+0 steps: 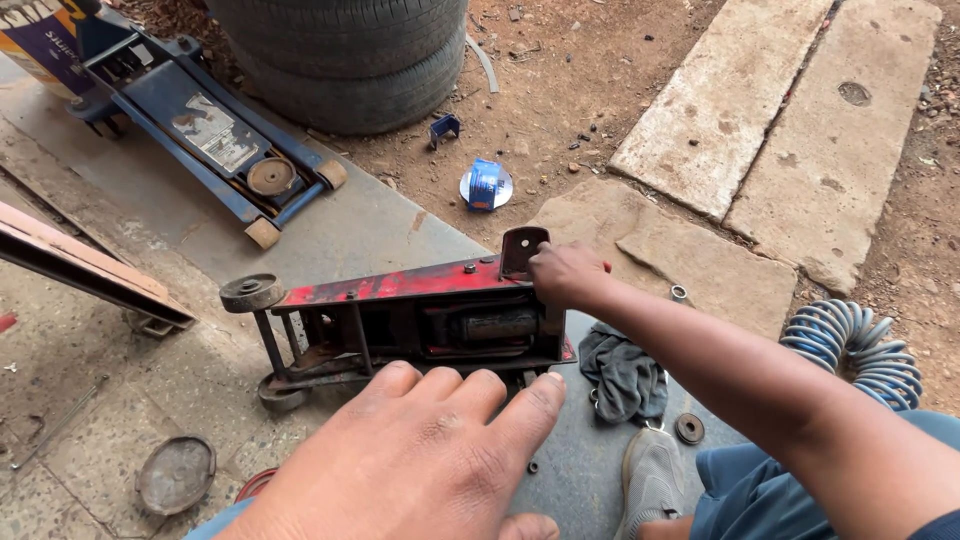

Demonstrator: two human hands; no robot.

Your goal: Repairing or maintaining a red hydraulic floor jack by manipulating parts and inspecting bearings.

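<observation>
A red floor jack (400, 315) lies on the concrete in front of me, its round saddle raised at the left end. My right hand (565, 275) reaches across and grips the jack's rear end, by the upright handle socket (523, 250). My left hand (420, 460) hovers close to the camera with fingers spread flat, palm down, holding nothing, just in front of the jack's near side.
A blue floor jack (215, 135) lies at the back left beside stacked tyres (345, 60). A grey rag (622, 372), a coiled blue air hose (855, 350), a round metal disc (176, 474), small washers and stone slabs (770, 110) surround me.
</observation>
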